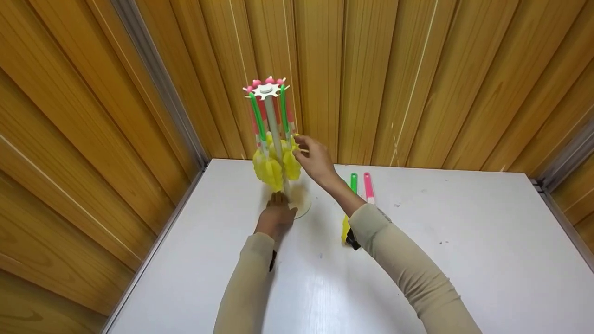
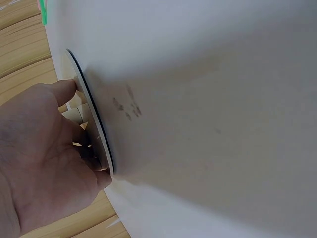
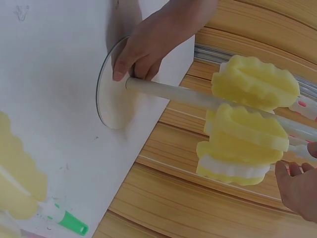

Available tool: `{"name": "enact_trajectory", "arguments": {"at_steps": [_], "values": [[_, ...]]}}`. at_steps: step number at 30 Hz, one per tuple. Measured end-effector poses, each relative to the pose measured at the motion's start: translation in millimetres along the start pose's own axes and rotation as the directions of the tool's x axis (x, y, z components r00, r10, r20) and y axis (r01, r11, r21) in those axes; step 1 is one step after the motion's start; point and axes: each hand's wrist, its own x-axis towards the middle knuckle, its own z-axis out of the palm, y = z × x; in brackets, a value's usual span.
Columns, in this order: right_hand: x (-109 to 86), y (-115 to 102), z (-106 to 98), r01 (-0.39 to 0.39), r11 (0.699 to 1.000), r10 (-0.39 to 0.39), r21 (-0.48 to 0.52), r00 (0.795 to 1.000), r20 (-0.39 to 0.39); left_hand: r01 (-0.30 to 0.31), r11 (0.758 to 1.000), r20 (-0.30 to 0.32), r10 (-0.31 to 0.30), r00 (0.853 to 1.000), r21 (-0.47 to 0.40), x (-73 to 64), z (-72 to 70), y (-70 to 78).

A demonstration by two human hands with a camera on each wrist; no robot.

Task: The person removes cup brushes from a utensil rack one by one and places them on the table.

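A stand with a white pole (image 3: 168,90) and round base (image 1: 304,204) is upright on the table. Sponge brushes hang from its notched white top disc (image 1: 266,90), with green and pink handles up and yellow sponge heads (image 1: 268,171) down. My left hand (image 1: 277,215) rests on the base beside the pole; in the left wrist view its thumb (image 2: 64,91) and little finger lie at the base's rim. My right hand (image 1: 318,160) is at the right side of the hanging sponges, with thumb and fingers apart around a brush's white neck (image 3: 298,150).
On the white table (image 1: 417,260), right of the stand, lie brushes with a green handle (image 1: 354,182) and a pink handle (image 1: 368,185), partly hidden by my right arm. Wooden panel walls (image 1: 371,83) stand close behind and at the sides.
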Motion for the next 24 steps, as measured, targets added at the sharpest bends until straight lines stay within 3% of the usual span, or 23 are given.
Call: {"name": "enact_trajectory", "arguments": {"at_steps": [7, 12, 18, 24], "values": [[6.4, 2.6, 7.4, 0.023, 1.0, -0.023, 0.021, 1.0, -0.022, -0.025, 1.0, 0.009, 0.025, 1.0, -0.018, -5.3, -0.1, 2.4], [12.5, 2.2, 10.4, 0.054, 0.997, -0.052, 0.06, 0.998, -0.038, 0.011, 0.999, 0.007, -0.011, 1.0, -0.047, -6.4, -0.4, 4.5], [18.8, 1.1, 15.2, 0.082, 0.99, -0.077, 0.111, 0.996, -0.046, 0.011, 1.0, 0.014, -0.011, 1.0, -0.012, -4.3, -1.8, 2.8], [23.5, 1.5, 17.4, 0.102, 0.99, -0.098, 0.097, 0.994, -0.052, 0.027, 0.999, 0.004, -0.027, 1.0, -0.039, -5.3, -1.4, 2.4]]}}
